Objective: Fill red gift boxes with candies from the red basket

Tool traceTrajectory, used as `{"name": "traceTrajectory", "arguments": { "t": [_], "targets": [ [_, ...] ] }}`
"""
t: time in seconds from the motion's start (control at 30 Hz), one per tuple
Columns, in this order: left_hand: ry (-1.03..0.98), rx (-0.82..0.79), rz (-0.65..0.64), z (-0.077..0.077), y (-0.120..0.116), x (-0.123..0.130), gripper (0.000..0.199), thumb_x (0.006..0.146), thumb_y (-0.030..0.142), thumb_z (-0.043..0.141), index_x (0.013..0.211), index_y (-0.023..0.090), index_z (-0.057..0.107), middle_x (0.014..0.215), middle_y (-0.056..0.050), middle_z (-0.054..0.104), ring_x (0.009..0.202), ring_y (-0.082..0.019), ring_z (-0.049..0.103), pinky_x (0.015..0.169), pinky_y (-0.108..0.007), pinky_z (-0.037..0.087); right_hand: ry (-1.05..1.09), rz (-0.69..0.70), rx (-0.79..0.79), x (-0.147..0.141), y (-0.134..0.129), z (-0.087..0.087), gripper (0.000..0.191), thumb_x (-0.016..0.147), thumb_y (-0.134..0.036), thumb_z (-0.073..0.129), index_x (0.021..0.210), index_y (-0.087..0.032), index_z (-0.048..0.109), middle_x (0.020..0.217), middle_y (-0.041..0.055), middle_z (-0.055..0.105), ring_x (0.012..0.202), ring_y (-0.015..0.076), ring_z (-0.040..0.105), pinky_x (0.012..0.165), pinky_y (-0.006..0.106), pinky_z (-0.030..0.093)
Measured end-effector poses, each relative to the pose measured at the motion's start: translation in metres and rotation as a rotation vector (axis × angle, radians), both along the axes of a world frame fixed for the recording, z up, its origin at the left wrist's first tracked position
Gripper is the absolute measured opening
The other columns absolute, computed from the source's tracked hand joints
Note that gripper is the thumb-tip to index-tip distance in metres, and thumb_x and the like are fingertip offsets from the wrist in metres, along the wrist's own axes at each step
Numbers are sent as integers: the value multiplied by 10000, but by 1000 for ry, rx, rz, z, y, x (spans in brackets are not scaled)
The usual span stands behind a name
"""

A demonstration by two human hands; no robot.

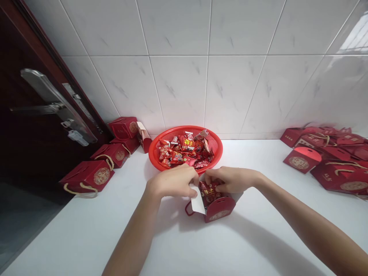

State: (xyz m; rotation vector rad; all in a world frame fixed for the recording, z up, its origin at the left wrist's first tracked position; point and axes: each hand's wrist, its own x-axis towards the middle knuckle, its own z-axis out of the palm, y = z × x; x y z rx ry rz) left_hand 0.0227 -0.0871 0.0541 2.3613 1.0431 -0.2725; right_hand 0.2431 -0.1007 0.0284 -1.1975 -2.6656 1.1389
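In front of me on the white table stands a small red gift box (220, 209) with its top opened up. My left hand (176, 182) pinches the box's raised side flap (198, 202), whose white inner face shows. Inside the box lies a red wrapped candy (209, 191) with gold print. My right hand (231, 179) reaches into the box from the right, its bent fingers closed on that candy. A red cord handle loops out at the box's left side. Just behind both hands, a red plastic basket (153, 160) holds many red candy packets (186, 147).
Closed red boxes with cord handles (90, 177) stand at the left, beside a dark door (31, 153) with a metal handle. Flatter red boxes (342, 153) are heaped at the right, a single red box (301, 159) before them. A tiled wall (178, 88) rises behind the table.
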Motion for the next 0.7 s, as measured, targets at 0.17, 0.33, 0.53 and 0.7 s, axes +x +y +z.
{"name": "traceTrajectory", "arguments": {
  "t": [0.17,0.33,0.53,0.7],
  "targets": [
    [-41,52,-7,1,-2,2,197,755,330,652,703,210,504,762,-15,581,772,-202,553,604,-288,349,228,-25,-107,14,-1,1,211,872,-103,537,1065,-184,517,971,41,700,822,154,585,720,279,471],
    [-117,64,-71,3,-3,5,156,868,318,580,765,201,578,785,-18,620,773,-194,571,637,-290,363,333,-69,-135,18,-5,-1,132,919,-213,571,1037,-193,516,908,26,699,742,140,547,675,270,448],
    [-100,66,-124,0,-1,6,250,891,290,506,662,195,532,717,-22,584,719,-185,547,650,-291,362,409,-130,-74,18,-11,-3,75,907,-222,571,972,-189,555,866,13,653,732,133,543,657,258,452],
    [-29,66,-49,0,-6,4,173,770,261,566,611,205,526,703,-32,598,760,-214,577,633,-289,374,120,-229,39,12,-21,5,131,821,-96,548,890,-178,623,833,18,658,671,125,546,579,228,411]
  ]
}}
